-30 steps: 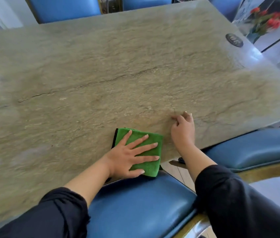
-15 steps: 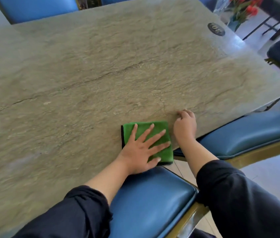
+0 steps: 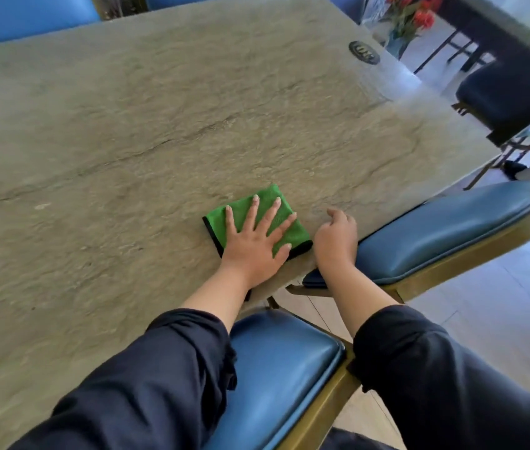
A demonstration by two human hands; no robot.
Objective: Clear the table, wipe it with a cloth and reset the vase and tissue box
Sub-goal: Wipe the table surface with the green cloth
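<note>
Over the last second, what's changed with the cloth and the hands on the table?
The left hand, flat with fingers spread, has pushed the green cloth away from the near edge and further onto the table, turning it so one corner now points away from the person. The right hand has stayed resting beside the cloth at the table's near edge. Nothing was picked up or let go.

Your cloth (image 3: pixel 262 219) is a green folded square with a black edge, lying flat on the stone-patterned table (image 3: pixel 127 141) near its 5 o'clock edge, one corner pointing toward 12 o'clock. The tabletop is grey-green, veined and bare across its middle. Your vase (image 3: pixel 398 43) of red flowers stands off the table, beyond its 1 o'clock corner, partly blurred.
</note>
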